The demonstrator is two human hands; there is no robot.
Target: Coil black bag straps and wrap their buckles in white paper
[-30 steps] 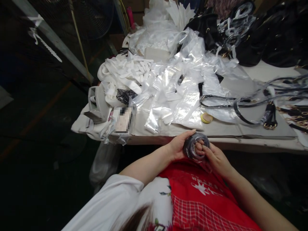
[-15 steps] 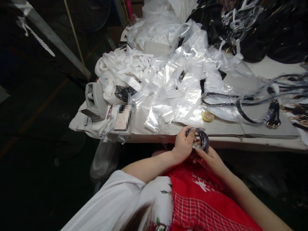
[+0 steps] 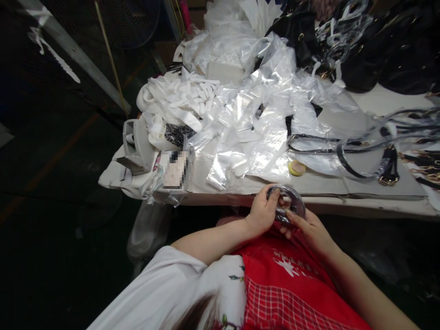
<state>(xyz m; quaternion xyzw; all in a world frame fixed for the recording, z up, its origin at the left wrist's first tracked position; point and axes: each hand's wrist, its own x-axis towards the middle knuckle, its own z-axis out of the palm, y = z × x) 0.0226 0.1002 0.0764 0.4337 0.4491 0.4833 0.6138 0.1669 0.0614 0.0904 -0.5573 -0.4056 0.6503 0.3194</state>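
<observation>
A dark strap (image 3: 296, 201), coiled into a ring and wrapped in clear plastic, is held between my two hands just off the table's front edge. My left hand (image 3: 264, 208) grips the ring's left side with its thumb on top. On the lower right side, my right hand (image 3: 311, 229) pinches the coil, its thumb lying over the plastic. The fingers underneath are partly hidden. Beyond the hands, a yellow tape roll (image 3: 297, 168) lies near the edge. Black straps with a gold buckle (image 3: 389, 178), partly in clear plastic, stretch out to the right.
Clear plastic bags (image 3: 264, 133) spread over the middle of the table (image 3: 357, 189). White bands (image 3: 182, 98) are heaped at the left, by a grey tape dispenser (image 3: 137, 146). Black bags (image 3: 378, 59) stand at the back right. A metal post (image 3: 79, 59) rises at far left.
The coil has shifted slightly right and looks wider and more tilted. My right hand has moved a little right and down with it. My left hand keeps its hold.
</observation>
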